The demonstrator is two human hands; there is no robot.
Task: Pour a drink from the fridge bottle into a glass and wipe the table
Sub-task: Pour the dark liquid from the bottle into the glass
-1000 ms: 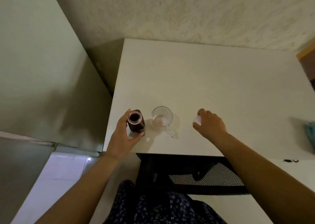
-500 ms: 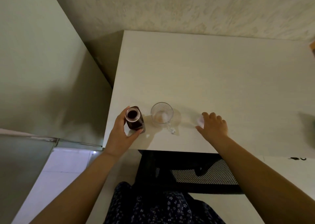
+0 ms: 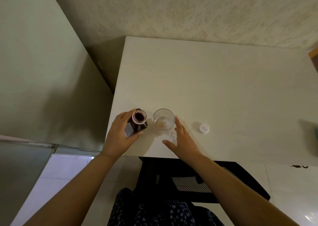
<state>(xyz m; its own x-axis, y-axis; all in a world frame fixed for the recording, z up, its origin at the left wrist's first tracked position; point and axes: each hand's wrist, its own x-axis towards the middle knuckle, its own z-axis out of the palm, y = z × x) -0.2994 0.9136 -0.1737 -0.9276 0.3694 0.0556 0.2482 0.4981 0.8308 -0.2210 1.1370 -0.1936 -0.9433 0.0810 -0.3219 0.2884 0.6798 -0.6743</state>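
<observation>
From the head view I logged the task at the pre-pour stage. The left hand [image 3: 118, 138] had its grip wrapped around the dark square-shouldered bottle with the open round neck [image 3: 137, 123], fingers behind and thumb in front; the bottle stood upright on the pale worktop [image 3: 215, 88], near its left edge. Dark liquid showed in the neck. Immediately right of that grip stood the small clear glass cup with a side handle [image 3: 163, 121], apparently empty; only a pale base was visible. The right hand [image 3: 182, 139] was spread open with nothing in its grip, fingers extended beside the cup, over or against its handle; I could not tell whether contact existed. Further right of that open grip, well apart from the cup, the small white round cap [image 3: 204, 128] lay flat on the worktop.

My judgement: the next move called for the right grip to steady the cup, then for the left grip to lift and tilt the bottle neck over the rim. Wiping remained outstanding; I identified no cloth with certainty.
</observation>
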